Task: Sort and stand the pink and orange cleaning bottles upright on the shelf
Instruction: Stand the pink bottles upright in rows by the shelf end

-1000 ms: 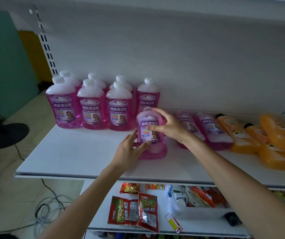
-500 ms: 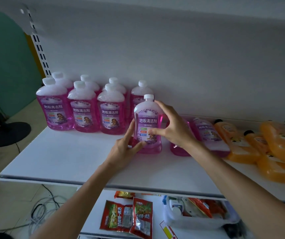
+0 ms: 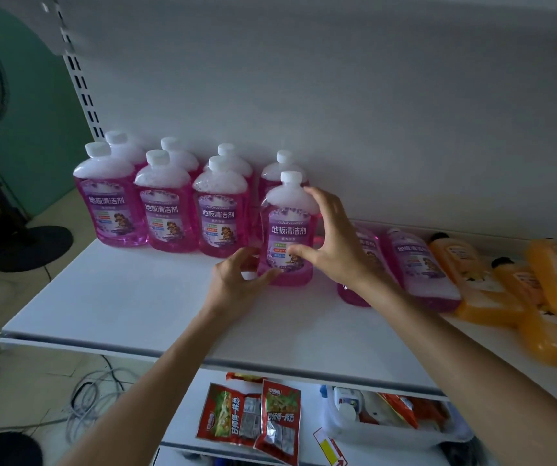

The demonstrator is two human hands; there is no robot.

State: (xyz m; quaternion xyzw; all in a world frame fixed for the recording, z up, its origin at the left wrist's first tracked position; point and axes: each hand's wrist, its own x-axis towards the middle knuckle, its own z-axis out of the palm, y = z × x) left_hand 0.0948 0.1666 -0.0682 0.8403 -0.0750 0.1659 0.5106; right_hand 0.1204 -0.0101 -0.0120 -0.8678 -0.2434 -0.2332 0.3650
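Bottle [image 3: 287, 230] of pink liquid stands upright on the shelf [image 3: 119, 297], at three o'clock of the pink row [image 3: 166, 210]. My right hand [image 3: 334, 243] grips its side; my left hand [image 3: 236, 284] pinches its base.

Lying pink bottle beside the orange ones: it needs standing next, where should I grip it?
Probably the tapered shoulder below the cap, from above. The lying pink bottle lies label up, cap toward the back wall, neighbours close on both flanks; the narrower shoulder leaves finger room and lets it pivot onto its base.
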